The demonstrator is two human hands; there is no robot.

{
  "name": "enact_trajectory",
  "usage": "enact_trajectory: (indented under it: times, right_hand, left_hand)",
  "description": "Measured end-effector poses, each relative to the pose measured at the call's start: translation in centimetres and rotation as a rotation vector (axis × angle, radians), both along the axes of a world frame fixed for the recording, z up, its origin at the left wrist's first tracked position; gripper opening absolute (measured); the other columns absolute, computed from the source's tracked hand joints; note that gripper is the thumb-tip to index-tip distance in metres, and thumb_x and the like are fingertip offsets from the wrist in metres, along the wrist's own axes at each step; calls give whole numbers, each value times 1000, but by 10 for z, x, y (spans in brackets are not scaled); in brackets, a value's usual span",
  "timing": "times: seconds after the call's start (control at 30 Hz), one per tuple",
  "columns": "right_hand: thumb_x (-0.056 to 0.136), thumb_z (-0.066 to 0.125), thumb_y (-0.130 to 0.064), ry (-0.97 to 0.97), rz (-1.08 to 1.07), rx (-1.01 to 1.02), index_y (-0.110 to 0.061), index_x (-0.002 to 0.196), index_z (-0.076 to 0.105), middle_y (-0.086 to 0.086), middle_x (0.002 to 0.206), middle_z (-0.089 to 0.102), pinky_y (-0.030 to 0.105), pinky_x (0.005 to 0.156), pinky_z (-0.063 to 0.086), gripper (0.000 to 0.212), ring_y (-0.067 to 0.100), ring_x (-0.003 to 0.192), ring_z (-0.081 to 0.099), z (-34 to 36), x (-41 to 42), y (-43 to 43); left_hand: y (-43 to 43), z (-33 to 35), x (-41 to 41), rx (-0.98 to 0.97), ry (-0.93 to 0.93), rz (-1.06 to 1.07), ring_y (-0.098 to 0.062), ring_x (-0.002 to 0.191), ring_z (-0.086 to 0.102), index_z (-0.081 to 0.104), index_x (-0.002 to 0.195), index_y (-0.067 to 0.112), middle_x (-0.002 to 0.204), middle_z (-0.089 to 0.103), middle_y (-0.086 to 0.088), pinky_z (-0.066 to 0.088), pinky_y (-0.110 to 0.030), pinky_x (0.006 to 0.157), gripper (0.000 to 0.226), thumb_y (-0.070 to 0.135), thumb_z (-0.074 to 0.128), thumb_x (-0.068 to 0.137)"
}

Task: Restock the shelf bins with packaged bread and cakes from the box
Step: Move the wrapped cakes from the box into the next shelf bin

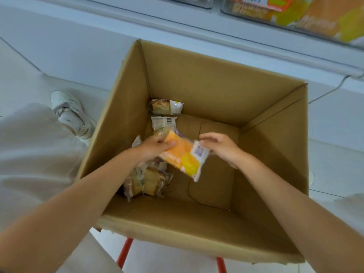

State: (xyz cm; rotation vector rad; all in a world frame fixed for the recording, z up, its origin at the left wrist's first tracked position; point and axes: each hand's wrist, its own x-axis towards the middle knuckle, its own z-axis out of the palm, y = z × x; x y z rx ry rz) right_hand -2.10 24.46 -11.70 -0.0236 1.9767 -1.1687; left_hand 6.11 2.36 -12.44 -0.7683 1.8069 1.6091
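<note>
white floor (21, 89), shelf bin (295, 14) beyond box | cardboard box (197, 85) open | left hand (155, 147) grips orange-yellow packet (183, 157) inside box, thumb on top | right hand (221, 149) pinches its white end | cake packets (146, 180) by box's left wall

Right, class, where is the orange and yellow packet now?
Head view: the packet sits inside the cardboard box, held between the left hand and right hand.

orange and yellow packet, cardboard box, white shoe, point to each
orange and yellow packet (183, 154): head view, middle of its printed face
cardboard box (206, 91): head view, inner far wall
white shoe (68, 112): head view, its upper
</note>
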Motion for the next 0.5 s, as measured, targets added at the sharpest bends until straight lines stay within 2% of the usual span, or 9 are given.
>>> enact_trajectory:
  times: [0.07, 0.13, 0.23, 0.37, 0.43, 0.5]
  right_hand:
    - [94, 63, -21, 0, -49, 46, -18, 130, 56, 4, 123, 61, 33, 94, 51, 37, 21, 111, 61, -9, 7, 5]
    - [95, 61, -22, -50, 81, 119, -17, 132, 54, 0, 128, 57, 29, 97, 45, 38, 16, 115, 55, -22, 20, 6]
    - [92, 65, -23, -149, 276, 172, -13, 134, 54, 1, 132, 56, 25, 98, 39, 45, 17, 123, 52, -50, 45, -13]
    - [88, 70, -25, -287, 297, 139, -7, 142, 43, 7, 143, 49, 23, 99, 37, 63, 23, 132, 47, -85, 70, -53]
    - [89, 70, -22, -320, 293, 146, -3, 134, 54, 11, 137, 56, 21, 92, 39, 52, 24, 123, 54, -98, 78, -65]
    - [89, 69, -18, -327, 253, 134, 0, 119, 66, 15, 125, 64, 22, 93, 43, 35, 18, 106, 59, -104, 84, -71]
  left_hand:
    - [-13, 0, -5, 30, 42, 227, -19, 100, 66, 53, 126, 16, 115, 66, -5, 55, -29, 75, 36, 33, 59, 96]
    - [-25, -5, -7, -63, 112, 368, -23, 105, 64, 51, 126, 15, 122, 63, -10, 56, -36, 81, 33, 29, 58, 97]
    - [-29, -11, -6, -137, 130, 448, -24, 104, 63, 51, 124, 15, 121, 63, -9, 53, -42, 92, 30, 28, 57, 98]
    - [-24, -15, -2, -106, 81, 422, -23, 105, 63, 53, 117, 20, 117, 64, -7, 51, -42, 97, 20, 27, 55, 99]
    - [-23, -15, 0, -105, 78, 404, -23, 106, 63, 55, 117, 19, 118, 65, -8, 51, -41, 97, 19, 26, 54, 100]
    - [-23, -16, 3, -105, 75, 399, -22, 106, 63, 56, 118, 19, 119, 65, -8, 51, -40, 96, 20, 25, 53, 100]
